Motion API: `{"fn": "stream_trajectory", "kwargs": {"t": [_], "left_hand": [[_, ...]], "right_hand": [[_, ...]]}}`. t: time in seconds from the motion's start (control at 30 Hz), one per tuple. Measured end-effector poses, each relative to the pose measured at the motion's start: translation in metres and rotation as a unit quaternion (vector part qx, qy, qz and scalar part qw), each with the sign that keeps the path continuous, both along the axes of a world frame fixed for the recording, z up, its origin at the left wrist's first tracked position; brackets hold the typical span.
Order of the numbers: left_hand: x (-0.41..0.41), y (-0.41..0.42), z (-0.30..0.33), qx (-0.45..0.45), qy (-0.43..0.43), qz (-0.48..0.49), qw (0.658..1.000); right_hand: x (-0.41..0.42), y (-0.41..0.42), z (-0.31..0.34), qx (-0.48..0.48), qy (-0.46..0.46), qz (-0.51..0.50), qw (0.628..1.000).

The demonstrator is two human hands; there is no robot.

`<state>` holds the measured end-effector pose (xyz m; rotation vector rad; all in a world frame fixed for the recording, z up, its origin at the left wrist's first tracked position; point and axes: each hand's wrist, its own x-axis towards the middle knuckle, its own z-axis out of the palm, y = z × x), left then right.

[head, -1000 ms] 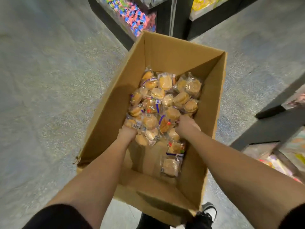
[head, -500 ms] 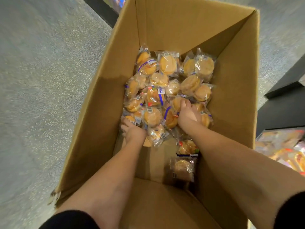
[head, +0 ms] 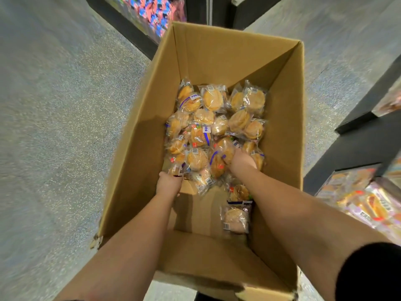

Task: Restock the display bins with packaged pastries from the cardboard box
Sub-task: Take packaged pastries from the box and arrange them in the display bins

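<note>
An open cardboard box (head: 234, 53) stands on the floor below me. Its far half holds a heap of packaged pastries (head: 213, 129), round golden buns in clear wrappers with blue stripes. Two more packs lie apart near the right wall, one of them a single pastry pack (head: 235, 218). Both my arms reach down into the box. My left hand (head: 169, 183) digs under the near left edge of the heap, its fingers hidden beneath the packs. My right hand (head: 242, 160) is pushed into the heap's near right side, fingers curled around packs there.
A display bin (head: 156, 14) of pink and blue packets stands beyond the box at the top. Another display bin (head: 373, 205) with wrapped goods sits at the right, behind black shelf edges. Speckled grey floor (head: 54, 127) stretches to the left.
The view has pulled back from the box. My left hand has slid further under the heap's near edge, and my right hand has sunk deeper among the packs.
</note>
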<state>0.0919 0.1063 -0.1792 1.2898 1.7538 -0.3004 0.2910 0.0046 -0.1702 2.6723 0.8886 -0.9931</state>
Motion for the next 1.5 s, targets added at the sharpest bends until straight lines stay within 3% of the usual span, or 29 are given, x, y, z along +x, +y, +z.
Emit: {"fn": "stream_trajectory", "kwargs": {"t": [0.07,0.17,0.3,0.33,0.4,0.47,0.57,0.7,0.97,1.07,1.2,1.3,1.43,1.5], "left_hand": [[-0.007,-0.006,0.017,-0.033,-0.045,0.078,0.995],[-0.016,-0.014,0.051,-0.089,-0.158,0.18,0.967],[-0.028,-0.023,0.11,-0.133,-0.304,0.224,0.916],[-0.031,-0.027,0.127,-0.139,-0.342,0.227,0.901],[-0.036,-0.035,0.158,-0.14,-0.412,0.233,0.87],[-0.037,-0.045,0.189,-0.142,-0.461,0.223,0.847],[-0.027,-0.069,0.224,-0.163,-0.494,0.178,0.835],[0.007,-0.11,0.257,-0.216,-0.501,0.052,0.836],[0.086,-0.242,0.306,-0.223,-0.447,-0.132,0.856],[0.115,-0.313,0.313,-0.213,-0.446,-0.183,0.85],[0.145,-0.426,0.326,-0.2,-0.451,-0.257,0.831],[0.165,-0.504,0.333,-0.219,-0.437,-0.314,0.814],[0.195,-0.591,0.345,-0.252,-0.414,-0.373,0.791],[0.209,-0.628,0.354,-0.291,-0.408,-0.431,0.75]], "right_hand": [[-0.004,-0.006,0.022,0.01,-0.007,-0.02,1.0],[-0.007,-0.015,0.055,0.025,0.054,-0.06,0.996],[-0.009,-0.03,0.102,0.067,0.157,-0.175,0.97],[-0.011,-0.038,0.116,0.109,0.215,-0.232,0.942],[-0.015,-0.065,0.149,0.212,0.358,-0.342,0.843],[-0.019,-0.095,0.184,0.286,0.451,-0.364,0.763],[-0.019,-0.145,0.219,0.361,0.477,-0.373,0.709],[-0.016,-0.219,0.258,0.405,0.451,-0.359,0.71],[-0.01,-0.376,0.299,0.454,0.287,-0.36,0.762],[-0.01,-0.451,0.301,0.475,0.251,-0.403,0.741],[-0.005,-0.57,0.304,0.491,0.188,-0.42,0.74],[0.006,-0.666,0.31,0.461,0.152,-0.409,0.773],[0.01,-0.792,0.315,0.493,0.203,-0.462,0.709],[0.009,-0.846,0.325,0.477,0.191,-0.462,0.723]]}}
